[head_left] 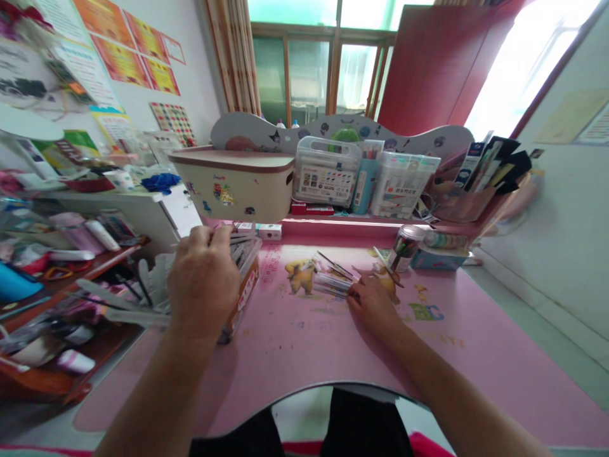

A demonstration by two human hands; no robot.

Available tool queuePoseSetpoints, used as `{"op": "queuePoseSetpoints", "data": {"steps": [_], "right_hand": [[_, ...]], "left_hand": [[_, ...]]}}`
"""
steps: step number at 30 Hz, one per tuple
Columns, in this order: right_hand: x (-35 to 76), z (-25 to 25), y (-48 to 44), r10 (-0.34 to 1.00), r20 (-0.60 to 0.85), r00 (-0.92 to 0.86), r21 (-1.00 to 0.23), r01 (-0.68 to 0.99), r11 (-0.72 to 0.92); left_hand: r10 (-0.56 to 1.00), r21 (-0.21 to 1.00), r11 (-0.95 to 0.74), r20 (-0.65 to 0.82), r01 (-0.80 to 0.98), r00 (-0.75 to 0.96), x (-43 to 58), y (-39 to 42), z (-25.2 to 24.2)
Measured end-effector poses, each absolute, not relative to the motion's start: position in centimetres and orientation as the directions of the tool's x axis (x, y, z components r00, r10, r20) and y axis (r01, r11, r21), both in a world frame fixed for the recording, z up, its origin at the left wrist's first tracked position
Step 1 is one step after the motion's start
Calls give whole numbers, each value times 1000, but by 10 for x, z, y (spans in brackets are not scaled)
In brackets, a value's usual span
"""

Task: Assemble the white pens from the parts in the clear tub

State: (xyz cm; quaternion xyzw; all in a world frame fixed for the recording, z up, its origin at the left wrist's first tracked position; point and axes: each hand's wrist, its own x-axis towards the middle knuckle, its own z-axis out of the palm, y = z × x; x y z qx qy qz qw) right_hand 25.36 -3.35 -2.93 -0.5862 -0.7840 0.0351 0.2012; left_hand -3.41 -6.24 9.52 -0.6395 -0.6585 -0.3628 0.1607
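Note:
On the pink desk [295, 330], my left hand [202, 279] reaches into a long clear box with a red label [245, 289]. Its fingers are curled around several pens or markers [240, 241] at the box's far end. My right hand [373, 301] rests on the desk to the right, fingers closed on a loose bundle of pens [335, 279] lying flat. A yellow cartoon figure [301, 274] is printed on the desk just left of that bundle.
A beige storage bin [238, 184], clear marker cases [326, 171] and a pen cup [404, 247] line the desk's back shelf. Cluttered shelves [61, 279] stand to the left. A white wall [561, 241] lies to the right.

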Motion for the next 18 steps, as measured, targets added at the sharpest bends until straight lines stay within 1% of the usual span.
{"op": "queuePoseSetpoints", "data": {"steps": [3,5,7,8,9,10,11,13,14,15,16,17,18], "right_hand": [[253,-28,-36,937,256,-239,-264,915,305],[252,-25,-38,926,295,-237,-308,894,327],[250,-23,-38,909,342,-239,-414,830,374],[250,-22,-39,904,351,-244,-487,778,398],[249,-21,-39,903,351,-249,-567,711,416],[248,-20,-38,906,343,-248,-649,635,419],[247,-19,-38,913,330,-239,-724,557,408],[247,-18,-38,934,299,-197,-836,418,355],[247,-17,-37,947,278,-163,-881,350,319],[247,-17,-37,960,248,-127,-924,268,274],[248,-17,-36,972,214,-93,-960,166,227],[248,-17,-35,981,184,-59,-981,45,187],[249,-18,-35,986,162,-28,-984,-74,159]], "left_hand": [[682,340,-237,725,910,-93,-15,-72,96],[720,389,-395,694,832,17,7,-78,88],[767,450,-543,609,709,201,32,-79,74],[780,479,-582,557,657,285,44,-77,65],[792,482,-594,492,644,362,54,-74,57],[801,447,-591,419,671,427,63,-70,49],[808,378,-586,336,717,484,70,-66,42],[810,207,-584,200,785,550,78,-56,33],[804,139,-592,160,794,572,80,-51,31],[798,100,-600,144,793,586,81,-46,29],[793,91,-606,141,790,592,82,-42,29],[797,114,-602,153,790,585,83,-38,29],[811,178,-584,174,792,558,85,-34,30]]}}
